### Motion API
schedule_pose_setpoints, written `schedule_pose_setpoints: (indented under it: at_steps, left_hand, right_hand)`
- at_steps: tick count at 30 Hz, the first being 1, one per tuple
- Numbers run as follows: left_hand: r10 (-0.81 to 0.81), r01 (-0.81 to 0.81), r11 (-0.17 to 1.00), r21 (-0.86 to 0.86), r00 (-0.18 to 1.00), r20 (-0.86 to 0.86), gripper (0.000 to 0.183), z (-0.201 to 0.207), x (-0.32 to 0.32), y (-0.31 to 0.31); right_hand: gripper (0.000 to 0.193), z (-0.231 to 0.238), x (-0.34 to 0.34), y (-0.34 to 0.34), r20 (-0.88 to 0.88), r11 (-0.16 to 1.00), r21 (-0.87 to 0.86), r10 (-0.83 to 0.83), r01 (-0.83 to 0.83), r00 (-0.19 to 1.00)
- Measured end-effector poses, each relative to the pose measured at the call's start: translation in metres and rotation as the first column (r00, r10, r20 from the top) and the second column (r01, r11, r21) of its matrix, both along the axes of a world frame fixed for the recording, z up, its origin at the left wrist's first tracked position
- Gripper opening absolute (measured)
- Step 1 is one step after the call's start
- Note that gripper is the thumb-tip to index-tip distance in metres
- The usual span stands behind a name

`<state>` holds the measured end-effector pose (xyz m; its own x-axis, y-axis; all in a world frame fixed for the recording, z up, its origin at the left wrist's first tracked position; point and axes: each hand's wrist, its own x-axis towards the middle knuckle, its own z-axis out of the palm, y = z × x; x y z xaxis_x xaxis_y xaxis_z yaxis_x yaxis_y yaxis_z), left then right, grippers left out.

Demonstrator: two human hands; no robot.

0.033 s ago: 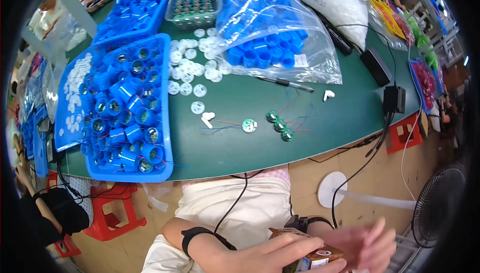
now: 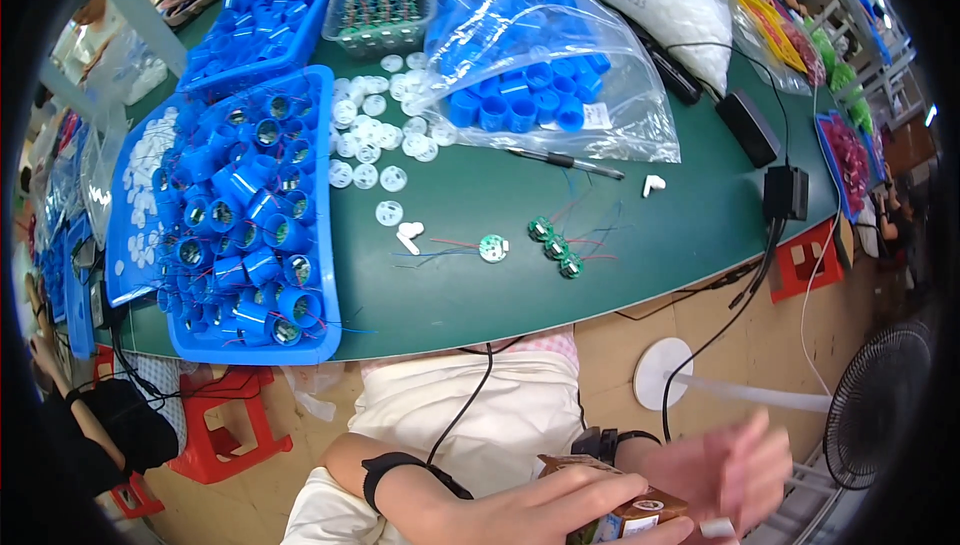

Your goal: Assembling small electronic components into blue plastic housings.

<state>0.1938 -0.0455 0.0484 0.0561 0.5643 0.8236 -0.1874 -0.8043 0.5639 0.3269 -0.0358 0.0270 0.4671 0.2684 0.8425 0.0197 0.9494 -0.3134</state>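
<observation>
Left hand (image 2: pixel 520 515): fingers curled over the top of a small brown printed cardboard carton (image 2: pixel 625 515), gripping it at the bottom edge of the view, below the near rim of the green table (image 2: pixel 650 255) and in front of the person's lap. A black band sat on that wrist.

Right hand (image 2: pixel 725 480): blurred, fingers spread and loosely open, just right of the carton; whether it touched the carton could not be told. A small white piece showed at its lower edge, unclear.

Carton: rectangular, matt brown top, coloured print on its side face.

Table: smooth dark green top with a curved near edge.

On the table's left part: blue plastic tray (image 2: pixel 315 235), shallow and rectangular, heaped with short blue plastic cylinders (image 2: pixel 250 245), some showing round boards and thin wires inside.

Toward the table's middle: scattered flat white plastic discs (image 2: pixel 375 140); nearer the front edge, small round green circuit boards (image 2: pixel 555 245) with thin red and blue leads.

At the table's far side: clear crinkled plastic bag of blue plastic caps (image 2: pixel 540 75); a clear plastic box of green components (image 2: pixel 380 0).

On the table's right part: black rectangular adapter (image 2: pixel 785 193) with a black cable hanging over the edge.
</observation>
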Motion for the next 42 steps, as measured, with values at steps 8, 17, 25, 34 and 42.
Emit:
schedule_pose_setpoints:
  at_steps: [8,17,25,34,42]
  left_hand:
    - [-0.05,0.049,0.995,0.082,0.999,0.012,0.035,-0.012,-0.001,0.003]
    - [0.025,-0.021,0.998,-0.058,0.997,0.074,0.031,-0.015,0.001,-0.006]
    - [0.055,-0.053,0.989,0.138,0.998,-0.005,0.043,-0.028,0.002,0.0]
    - [0.016,-0.015,0.993,0.115,1.0,-0.001,0.043,-0.028,0.003,0.002]
    - [-0.01,0.01,0.998,0.061,1.0,0.008,0.042,-0.025,0.0,0.002]
  right_hand:
    - [0.024,-0.067,0.005,0.049,0.535,0.552,-0.712,0.027,0.433,0.845]
    - [0.038,-0.079,-0.02,0.082,0.777,0.635,-0.54,0.124,0.553,0.617]
    - [0.037,-0.088,-0.018,0.086,0.803,0.634,-0.516,0.124,0.576,0.582]
    - [0.032,-0.097,-0.02,0.088,0.8,0.631,-0.491,0.054,0.6,0.597]
    - [0.032,-0.1,-0.022,0.088,0.796,0.638,-0.474,0.017,0.607,0.605]
